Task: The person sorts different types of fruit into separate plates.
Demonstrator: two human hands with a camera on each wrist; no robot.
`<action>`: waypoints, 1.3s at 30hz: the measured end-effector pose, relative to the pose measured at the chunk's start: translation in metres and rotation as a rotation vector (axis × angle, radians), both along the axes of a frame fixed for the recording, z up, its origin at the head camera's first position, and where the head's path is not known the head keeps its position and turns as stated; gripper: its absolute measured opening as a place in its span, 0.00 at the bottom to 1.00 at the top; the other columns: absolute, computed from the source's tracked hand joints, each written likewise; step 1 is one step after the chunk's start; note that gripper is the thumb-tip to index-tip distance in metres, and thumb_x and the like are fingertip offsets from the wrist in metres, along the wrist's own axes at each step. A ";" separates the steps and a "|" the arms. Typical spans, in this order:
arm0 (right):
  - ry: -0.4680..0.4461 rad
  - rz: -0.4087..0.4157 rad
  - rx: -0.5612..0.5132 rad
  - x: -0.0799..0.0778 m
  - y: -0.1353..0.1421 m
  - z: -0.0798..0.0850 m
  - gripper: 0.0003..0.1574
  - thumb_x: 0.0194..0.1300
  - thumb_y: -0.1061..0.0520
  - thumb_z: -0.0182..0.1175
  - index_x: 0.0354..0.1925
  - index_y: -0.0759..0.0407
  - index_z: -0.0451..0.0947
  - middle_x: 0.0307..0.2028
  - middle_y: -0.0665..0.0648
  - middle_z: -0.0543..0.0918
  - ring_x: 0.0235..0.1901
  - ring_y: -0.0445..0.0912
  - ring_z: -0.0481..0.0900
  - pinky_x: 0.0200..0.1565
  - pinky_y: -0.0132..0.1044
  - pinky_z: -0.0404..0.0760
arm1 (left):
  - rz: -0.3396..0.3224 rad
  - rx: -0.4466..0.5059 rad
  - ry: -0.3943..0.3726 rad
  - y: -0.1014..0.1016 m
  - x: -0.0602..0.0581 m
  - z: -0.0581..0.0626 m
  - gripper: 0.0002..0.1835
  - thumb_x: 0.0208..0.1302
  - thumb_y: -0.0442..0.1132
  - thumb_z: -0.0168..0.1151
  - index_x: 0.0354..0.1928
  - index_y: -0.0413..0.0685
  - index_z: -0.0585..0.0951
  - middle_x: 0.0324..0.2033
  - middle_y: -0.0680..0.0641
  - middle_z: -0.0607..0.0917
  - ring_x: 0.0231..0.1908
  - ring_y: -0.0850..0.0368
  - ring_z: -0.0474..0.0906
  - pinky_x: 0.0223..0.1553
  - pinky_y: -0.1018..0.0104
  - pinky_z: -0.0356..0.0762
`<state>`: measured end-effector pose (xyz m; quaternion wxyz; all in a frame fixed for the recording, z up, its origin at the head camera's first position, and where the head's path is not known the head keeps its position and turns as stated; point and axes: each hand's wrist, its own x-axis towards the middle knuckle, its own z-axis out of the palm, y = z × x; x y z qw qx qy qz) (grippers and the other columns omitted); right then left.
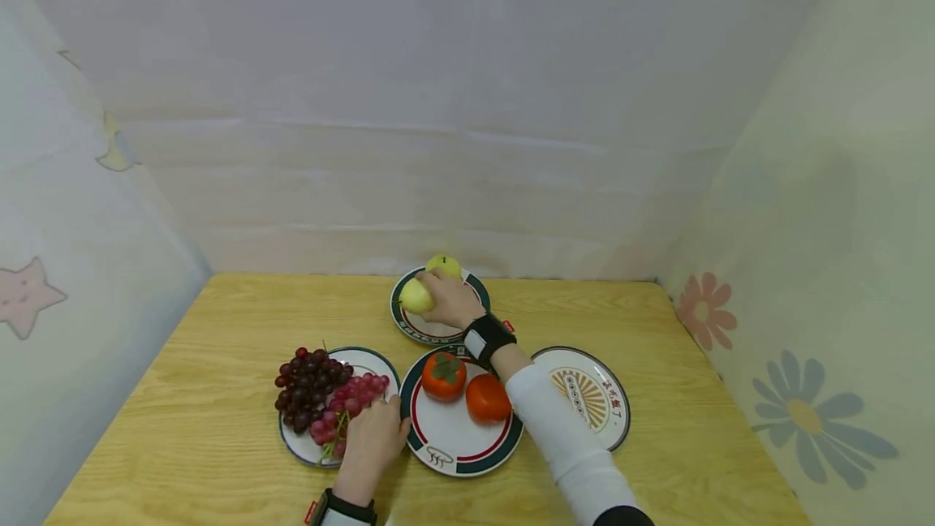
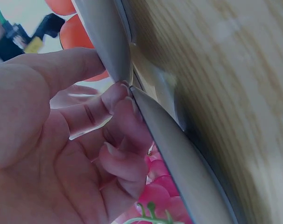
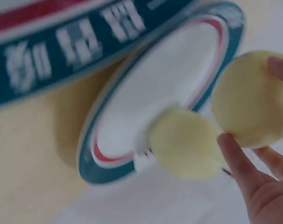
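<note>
My right hand (image 1: 451,299) grips a round pale yellow pear (image 3: 249,100) over the far plate (image 1: 409,329), fingertips on opposite sides of the fruit. A second pale pear (image 3: 186,144) with a dark stem sits close beside it at that plate. My left hand (image 1: 376,433) rests between two plates, its fingers (image 2: 125,163) loosely bent at the rim of the grape plate (image 1: 298,451). The thumb (image 2: 81,63) touches the rim of the middle plate (image 1: 467,461). Pink grapes (image 1: 339,412) lie right beside that hand, with dark purple grapes (image 1: 310,384) to their left.
Two orange persimmons (image 1: 444,377) sit on the middle plate, under my right wrist. To the right, a white plate with a yellow sunburst print (image 1: 584,396) lies partly behind my right sleeve. A pale cloth wall (image 1: 467,185) stands along the wooden table's (image 1: 219,331) back edge.
</note>
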<state>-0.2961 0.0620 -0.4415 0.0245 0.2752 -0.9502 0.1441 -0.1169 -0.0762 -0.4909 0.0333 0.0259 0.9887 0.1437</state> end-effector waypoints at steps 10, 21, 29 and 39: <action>-0.019 -0.069 -0.118 0.051 0.127 0.027 0.45 0.41 0.56 0.74 0.59 0.57 0.68 0.53 0.63 0.74 0.46 0.55 0.76 0.46 0.53 0.78 | 0.024 0.006 -0.019 0.000 -0.005 0.001 0.16 0.56 0.45 0.65 0.37 0.39 0.79 0.25 0.40 0.81 0.22 0.48 0.76 0.22 0.56 0.77; 0.017 -0.239 0.051 0.103 0.205 -0.016 0.45 0.33 0.55 0.78 0.54 0.53 0.72 0.48 0.60 0.76 0.41 0.55 0.78 0.36 0.51 0.79 | 0.016 -0.006 -0.002 -0.001 -0.004 0.000 0.16 0.55 0.45 0.65 0.37 0.38 0.79 0.25 0.39 0.81 0.22 0.48 0.77 0.21 0.56 0.77; -0.112 -0.268 0.030 0.103 0.200 -0.016 0.46 0.39 0.50 0.76 0.57 0.52 0.68 0.53 0.62 0.71 0.45 0.58 0.74 0.32 0.51 0.78 | 0.019 0.005 0.002 -0.001 -0.004 0.001 0.16 0.56 0.45 0.65 0.36 0.39 0.79 0.25 0.39 0.81 0.22 0.48 0.77 0.20 0.56 0.76; -0.106 -0.140 -0.034 0.051 0.136 0.033 0.49 0.50 0.43 0.69 0.67 0.50 0.59 0.64 0.64 0.62 0.61 0.61 0.63 0.55 0.61 0.70 | 0.020 0.015 0.012 0.000 -0.004 0.000 0.16 0.55 0.45 0.66 0.37 0.39 0.79 0.26 0.39 0.81 0.23 0.46 0.77 0.22 0.53 0.77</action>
